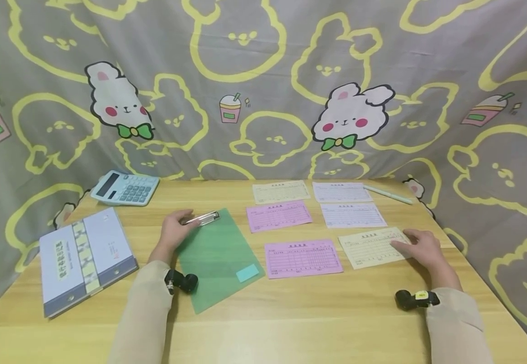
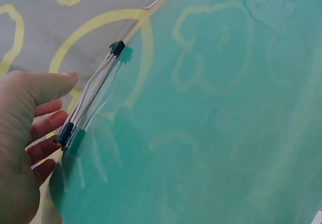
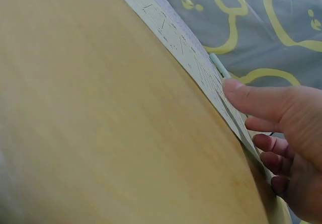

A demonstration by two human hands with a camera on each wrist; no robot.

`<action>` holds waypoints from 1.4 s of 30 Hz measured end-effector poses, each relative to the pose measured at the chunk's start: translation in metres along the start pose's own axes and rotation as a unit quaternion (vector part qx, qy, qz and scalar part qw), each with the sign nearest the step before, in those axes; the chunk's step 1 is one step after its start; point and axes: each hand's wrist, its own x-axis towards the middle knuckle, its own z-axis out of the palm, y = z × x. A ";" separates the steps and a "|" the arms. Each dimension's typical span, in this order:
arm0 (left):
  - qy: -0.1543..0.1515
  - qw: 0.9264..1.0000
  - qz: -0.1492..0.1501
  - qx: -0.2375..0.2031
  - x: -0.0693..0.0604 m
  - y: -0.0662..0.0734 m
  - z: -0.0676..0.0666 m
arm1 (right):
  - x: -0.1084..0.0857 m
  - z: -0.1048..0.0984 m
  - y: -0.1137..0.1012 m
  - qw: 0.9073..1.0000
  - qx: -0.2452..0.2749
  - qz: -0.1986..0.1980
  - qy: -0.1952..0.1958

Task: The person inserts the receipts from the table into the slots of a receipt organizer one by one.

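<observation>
In the head view my left hand [image 1: 175,233] is at the metal clip [image 1: 204,218] of a translucent green clipboard [image 1: 222,263]. The left wrist view shows the thumb apart from the loosely bent fingers beside the clip [image 2: 93,95]. My right hand [image 1: 427,250] is at the right end of a pale yellow slip [image 1: 372,248], its thumb over the paper and its other fingers beyond the edge. In the right wrist view the slip [image 3: 176,45] lies flat under the thumb of the right hand [image 3: 297,118]. Whether the thumb touches it is unclear.
Two pink slips [image 1: 304,259], another yellow slip [image 1: 279,191] and two white slips [image 1: 353,216] lie between the hands. A pale green pen [image 1: 388,194] is behind the right hand. Left are a blue calculator [image 1: 127,188] and a thick ledger book [image 1: 86,260]. A patterned curtain [image 1: 263,60] hangs behind.
</observation>
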 end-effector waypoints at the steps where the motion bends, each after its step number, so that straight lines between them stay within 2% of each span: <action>1: 0.001 1.000 0.007 -0.002 0.001 0.001 0.001 | -0.001 0.000 0.000 1.000 -0.003 -0.002 0.003; 6: 0.009 1.000 0.023 0.012 0.000 -0.001 0.008 | -0.004 0.000 -0.001 1.000 -0.001 -0.011 0.008; 11: 0.027 0.997 0.031 0.063 -0.002 -0.006 0.010 | -0.006 0.004 -0.002 1.000 0.010 0.008 0.003; 15: 0.014 0.994 0.035 0.103 0.000 -0.005 0.011 | -0.006 0.003 -0.003 1.000 0.003 0.016 0.005; 18: 0.000 0.992 0.023 0.122 0.002 -0.004 0.012 | -0.007 0.002 -0.004 1.000 -0.005 0.019 0.008; 22: -0.015 0.991 0.004 0.132 0.004 -0.002 0.013 | -0.008 0.002 -0.006 0.999 -0.016 0.023 0.017; 29: -0.023 0.989 -0.003 0.147 0.005 0.002 0.014 | -0.008 0.004 -0.005 0.999 -0.023 0.020 0.031; 35: -0.002 0.991 0.019 0.135 0.004 -0.001 0.015 | -0.008 0.006 -0.007 0.999 0.002 0.013 0.033; 42: 0.018 0.991 0.025 0.133 0.004 -0.007 0.015 | -0.007 0.004 -0.011 0.999 0.009 0.045 0.006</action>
